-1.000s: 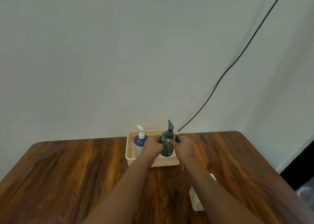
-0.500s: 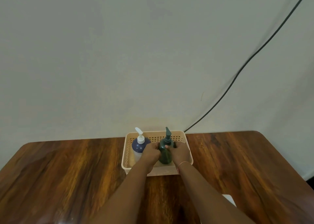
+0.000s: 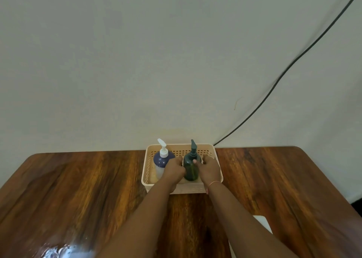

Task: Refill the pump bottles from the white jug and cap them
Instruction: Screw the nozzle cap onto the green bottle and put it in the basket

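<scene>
Both forearms cross the lower frame and cover the near wall of the basket (image 3: 212, 156) in part; its floor is mostly hidden behind the hands and bottles. A white object (image 3: 263, 221) shows at the lower right, cut by the right forearm; what it is cannot be determined. A bright glare patch lies on the table (image 3: 78, 189) at the lower left edge. The basket, beige and perforated, sits at the far side of the wooden table, close against the wall, where a black cable (image 3: 274, 85) runs down diagonally behind it. It holds two upright pump bottles, both capped with their pumps. On the left stands the blue bottle (image 3: 161, 160), with a white pump head; its lower body appears pale, and any fill level is not legible. On the right stands the green bottle (image 3: 191, 168), dark and translucent, with a matching pump; contents not discernible. The left hand (image 3: 174, 169) is curled against the green bottle's left side and the right hand (image 3: 209, 168) closes on its right side, thumb at the shoulder, so both hands clasp this bottle inside the basket. A thin band circles the right wrist.
</scene>
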